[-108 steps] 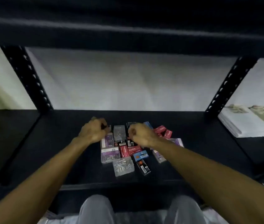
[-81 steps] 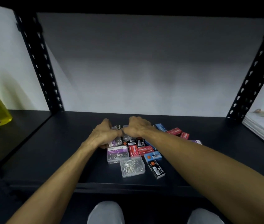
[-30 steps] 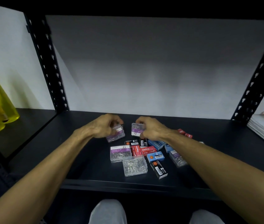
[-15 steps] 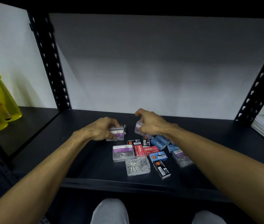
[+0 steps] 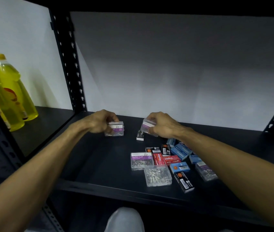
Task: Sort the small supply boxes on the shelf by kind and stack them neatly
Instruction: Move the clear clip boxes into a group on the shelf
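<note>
Both hands are now carrying clear clip boxes away from the pile toward 11 o'clock, the left hand (image 5: 97, 122) pinching one box (image 5: 115, 130) and the right hand (image 5: 162, 126) pinching another (image 5: 147, 127), suggesting a separate clip stack is beginning.

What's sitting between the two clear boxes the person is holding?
Mostly bare shelf; a small black staples box stands beside the right hand's paper clip box, apart from the left's, in the head view.

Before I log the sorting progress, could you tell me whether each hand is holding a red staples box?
No, the left hand and the right hand each grip a clear paper clip box with a purple label.
</note>
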{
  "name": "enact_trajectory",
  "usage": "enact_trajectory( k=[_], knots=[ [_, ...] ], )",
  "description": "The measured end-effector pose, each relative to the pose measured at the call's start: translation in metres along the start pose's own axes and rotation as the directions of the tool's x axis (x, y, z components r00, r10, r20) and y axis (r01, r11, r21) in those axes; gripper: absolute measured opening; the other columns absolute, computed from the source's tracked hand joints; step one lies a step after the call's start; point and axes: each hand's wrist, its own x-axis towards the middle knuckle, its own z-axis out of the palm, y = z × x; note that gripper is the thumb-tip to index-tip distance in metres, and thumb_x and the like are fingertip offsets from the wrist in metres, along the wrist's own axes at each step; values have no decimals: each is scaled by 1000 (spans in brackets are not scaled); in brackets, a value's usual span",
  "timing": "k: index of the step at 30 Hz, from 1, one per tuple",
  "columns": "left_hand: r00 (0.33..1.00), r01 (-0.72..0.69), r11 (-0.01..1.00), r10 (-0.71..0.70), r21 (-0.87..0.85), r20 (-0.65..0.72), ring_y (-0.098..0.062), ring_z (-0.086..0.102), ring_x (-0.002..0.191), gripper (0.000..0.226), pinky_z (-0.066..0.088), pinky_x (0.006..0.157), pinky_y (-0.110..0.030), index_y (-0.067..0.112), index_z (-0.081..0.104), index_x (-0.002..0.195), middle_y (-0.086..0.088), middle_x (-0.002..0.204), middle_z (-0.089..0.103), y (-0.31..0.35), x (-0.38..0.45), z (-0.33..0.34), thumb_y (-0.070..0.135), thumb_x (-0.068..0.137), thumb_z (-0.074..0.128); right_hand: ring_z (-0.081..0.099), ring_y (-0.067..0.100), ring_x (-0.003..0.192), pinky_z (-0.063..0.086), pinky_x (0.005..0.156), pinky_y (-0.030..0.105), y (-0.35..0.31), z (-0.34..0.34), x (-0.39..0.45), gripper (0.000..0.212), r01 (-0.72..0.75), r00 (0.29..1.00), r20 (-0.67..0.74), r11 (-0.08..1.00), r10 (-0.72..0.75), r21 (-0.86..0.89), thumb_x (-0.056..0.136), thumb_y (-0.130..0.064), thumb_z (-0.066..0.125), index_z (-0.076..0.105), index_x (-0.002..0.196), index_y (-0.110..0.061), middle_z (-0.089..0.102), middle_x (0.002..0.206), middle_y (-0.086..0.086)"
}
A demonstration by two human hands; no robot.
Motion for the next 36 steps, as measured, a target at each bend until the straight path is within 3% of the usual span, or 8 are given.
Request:
enact_trajectory(
  k=[2, 5, 10, 14, 24, 28, 32, 36],
  knots=[
    [1000, 23, 1000, -23, 20, 17, -19, 69, 86, 37, 56, 76, -30, 24, 67, 98, 1, 94, 73, -13, 2, -11, -1, 73, 78, 56, 17, 97, 42, 63, 18, -14, 9, 11, 49, 36, 999, 5, 999, -36, 8, 84, -11, 72, 54, 129, -18, 60, 123, 7],
    [998, 46, 998, -47, 30, 41, -15, 68, 85, 38, 53, 72, -24, 23, 66, 99, 3, 94, 72, -28, 4, -22, -3, 74, 77, 59, 19, 102, 48, 74, 24, -33, 29, 30, 46, 70, 997, 41, 997, -71, 24, 85, -9, 71, 55, 128, -18, 60, 126, 7],
    [993, 80, 996, -83, 39, 84, -17, 68, 89, 41, 56, 80, -31, 28, 65, 97, 5, 94, 71, -51, 8, -29, -2, 72, 78, 57, 18, 107, 46, 83, 27, -49, 60, 58, 48, 72, 991, 112, 997, -71, -6, 85, -9, 69, 57, 131, -19, 60, 130, 4],
    [994, 64, 998, -65, 15, 91, -17, 67, 86, 42, 55, 76, -28, 28, 66, 97, 4, 94, 71, -61, 9, -28, -1, 70, 80, 57, 20, 112, 47, 88, 28, -51, 67, 70, 52, 47, 990, 138, 998, -43, -32, 88, -8, 66, 54, 137, -20, 59, 131, 6],
    [995, 33, 999, -32, -11, 95, -17, 67, 87, 42, 55, 78, -27, 24, 66, 104, 1, 97, 71, -56, 20, -22, -4, 75, 75, 57, 19, 111, 47, 88, 29, -45, 61, 71, 52, 20, 986, 164, 997, -6, -78, 89, -11, 66, 53, 138, -19, 60, 132, 6],
    [994, 55, 998, -55, 3, 94, -21, 64, 99, 49, 52, 84, -28, 27, 61, 115, 0, 108, 66, -54, 19, -23, 3, 76, 78, 55, 20, 117, 45, 91, 29, -46, 59, 68, 59, 23, 986, 168, 997, -11, -74, 88, -14, 68, 47, 143, -19, 56, 138, 7],
    [997, 74, 997, -74, 11, 10, -18, 57, 108, 65, 45, 90, -26, 30, 48, 137, 3, 122, 54, -44, 10, -24, 23, 80, 80, 52, 21, 121, 43, 91, 27, -44, 49, 57, 68, 31, 991, 133, 998, -24, -50, 88, -18, 71, 39, 148, -18, 52, 140, 8],
    [970, -11, 1000, 6, -20, -244, -14, 54, 109, 52, 43, 89, -27, 33, 54, 132, 4, 122, 52, -11, -5, -19, 36, 84, 74, 52, 21, 124, 43, 91, 26, -38, 27, 37, 64, 20, 996, 86, 1000, -20, 2, 89, -21, 70, 41, 146, -19, 50, 143, 7]
  ],
)
